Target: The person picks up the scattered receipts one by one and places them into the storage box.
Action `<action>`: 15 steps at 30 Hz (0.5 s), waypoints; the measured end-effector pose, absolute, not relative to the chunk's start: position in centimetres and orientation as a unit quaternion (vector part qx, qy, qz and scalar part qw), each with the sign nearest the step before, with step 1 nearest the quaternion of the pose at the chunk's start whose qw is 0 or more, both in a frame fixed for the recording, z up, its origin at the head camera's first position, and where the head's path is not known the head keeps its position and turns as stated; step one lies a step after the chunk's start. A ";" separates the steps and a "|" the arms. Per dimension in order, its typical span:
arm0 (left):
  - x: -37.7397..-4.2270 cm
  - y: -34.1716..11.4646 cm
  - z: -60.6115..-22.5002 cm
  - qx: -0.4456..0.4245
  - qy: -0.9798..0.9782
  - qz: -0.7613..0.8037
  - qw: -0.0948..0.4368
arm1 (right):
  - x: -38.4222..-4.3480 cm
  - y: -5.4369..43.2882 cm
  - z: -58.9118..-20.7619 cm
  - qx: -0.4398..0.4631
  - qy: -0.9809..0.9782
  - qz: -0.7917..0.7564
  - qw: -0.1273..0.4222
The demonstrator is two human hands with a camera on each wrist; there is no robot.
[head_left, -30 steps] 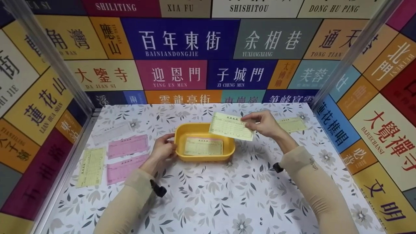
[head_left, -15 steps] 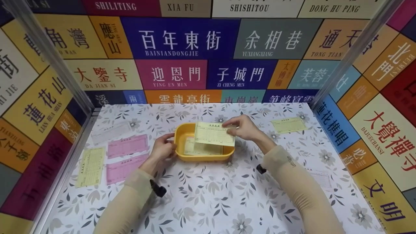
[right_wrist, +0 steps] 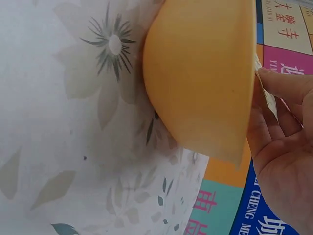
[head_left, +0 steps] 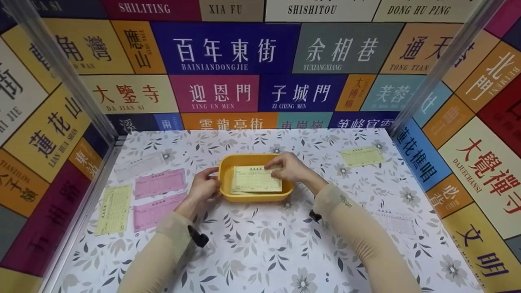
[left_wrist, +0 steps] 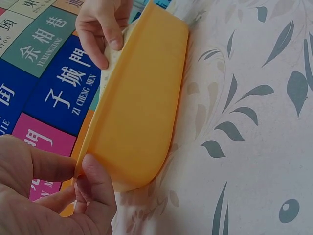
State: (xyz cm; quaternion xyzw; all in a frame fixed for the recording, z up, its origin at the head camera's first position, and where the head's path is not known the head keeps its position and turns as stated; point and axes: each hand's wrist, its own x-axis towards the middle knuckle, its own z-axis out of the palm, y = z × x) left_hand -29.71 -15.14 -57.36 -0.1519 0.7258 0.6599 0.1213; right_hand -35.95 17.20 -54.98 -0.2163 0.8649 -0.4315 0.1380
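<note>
A yellow plastic tub (head_left: 257,197) stands on the patterned tabletop, with paper slips inside. My left hand (head_left: 204,185) is at its left end; in the left wrist view the thumb and fingers (left_wrist: 95,183) pinch the rim. My right hand (head_left: 292,167) reaches over the tub's right rim, pinching the right edge of a pale yellow printed slip (head_left: 256,180). That slip overlaps the paper below it, only slivers of which show at the left and bottom. From the right wrist view, the tub's wall hides most of the slip (right_wrist: 269,100).
Left of the tub lie two pink slips (head_left: 159,183), a yellow slip (head_left: 114,209) and a whitish slip (head_left: 138,167). On the right are a yellow slip (head_left: 361,156) and a whitish slip (head_left: 395,221), partly behind the right forearm. Sign-printed walls (head_left: 220,49) enclose the table.
My right hand has carried the yellow slip left and down from above the tub's right rim into the tub, over the paper there. The left hand has stayed on the rim.
</note>
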 end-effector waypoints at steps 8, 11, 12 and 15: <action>-29.7 -15.2 -57.4 -0.150 0.730 0.657 0.117 | -35.9 16.1 -55.6 -0.207 0.884 -0.388 0.157; -29.6 -15.2 -57.4 -0.141 0.725 0.664 0.115 | -35.9 15.9 -55.7 -0.213 0.893 -0.367 0.150; -29.6 -15.1 -57.4 -0.139 0.725 0.665 0.115 | -35.9 15.9 -55.8 -0.216 0.896 -0.360 0.146; -29.6 -15.1 -57.3 -0.135 0.722 0.669 0.112 | -35.8 15.8 -55.7 -0.223 0.900 -0.349 0.134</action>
